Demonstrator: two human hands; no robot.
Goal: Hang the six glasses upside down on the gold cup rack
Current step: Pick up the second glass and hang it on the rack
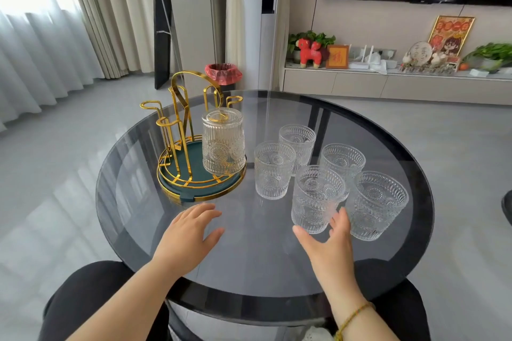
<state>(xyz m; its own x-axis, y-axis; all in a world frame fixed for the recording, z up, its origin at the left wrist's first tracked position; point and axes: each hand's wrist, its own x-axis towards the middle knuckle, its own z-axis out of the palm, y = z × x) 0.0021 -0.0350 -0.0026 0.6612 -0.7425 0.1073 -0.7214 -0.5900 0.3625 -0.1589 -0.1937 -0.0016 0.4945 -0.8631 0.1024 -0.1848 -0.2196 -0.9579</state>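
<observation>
The gold cup rack (177, 108) stands on a green round tray (194, 171) at the table's left. One embossed clear glass (223, 141) hangs upside down on its front right peg. Several more glasses stand upright to the right: one nearest the rack (273, 170), one behind it (297, 144), one further right (343, 162), a near one (317, 199) and a far right one (378, 205). My right hand (329, 243) is spread around the near glass's base, fingers just touching it. My left hand (188, 232) hovers open in front of the tray.
The round smoked-glass table (249, 266) has a dark rim close to my knees. Beyond it are a red-lined bin (223, 73), a tall dark stand and a low TV cabinet with ornaments.
</observation>
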